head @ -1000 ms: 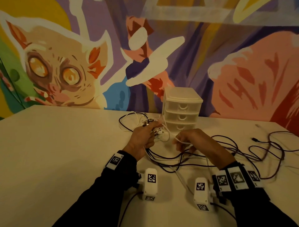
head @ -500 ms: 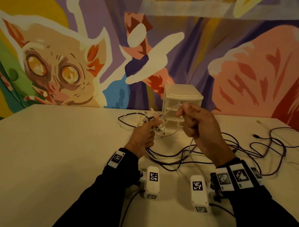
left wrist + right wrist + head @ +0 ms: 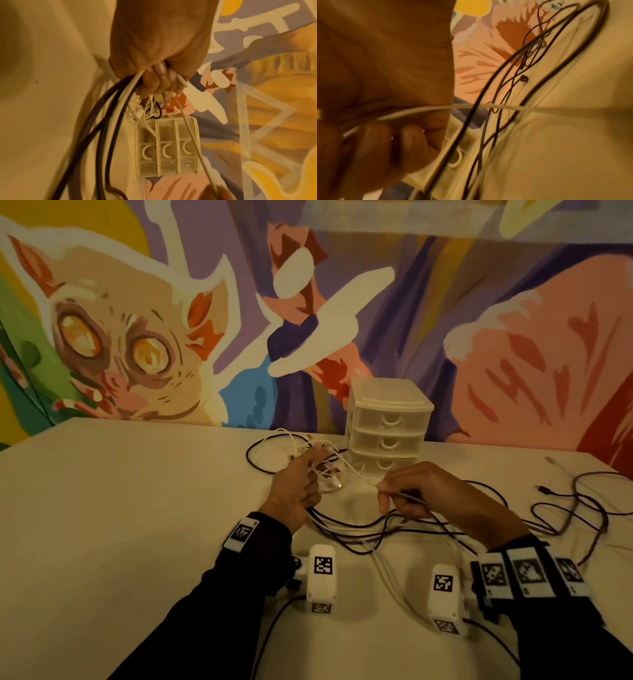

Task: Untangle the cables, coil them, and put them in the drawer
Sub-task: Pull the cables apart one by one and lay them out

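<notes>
A tangle of white and dark cables (image 3: 359, 529) lies on the pale table in front of a small white drawer unit (image 3: 387, 433) with three shut drawers. My left hand (image 3: 301, 487) grips a bundle of white and dark cables (image 3: 123, 94), with thin white loops and plugs hanging past its fingers. My right hand (image 3: 404, 494), to the right and just in front of the drawer unit, pinches one thin white cable (image 3: 423, 109) that runs across to the left hand. More dark cable loops (image 3: 582, 508) spread out to the right.
The drawer unit (image 3: 166, 147) stands against a painted mural wall at the back of the table (image 3: 120, 525). A loose dark plug (image 3: 544, 490) and a pale plug end (image 3: 551, 460) lie at the far right. White marker blocks (image 3: 322, 573) sit by both wrists.
My right hand, raised in front of the drawer unit half a second ago, has come back down to the table level with the white cable. The left hand has stayed put.
</notes>
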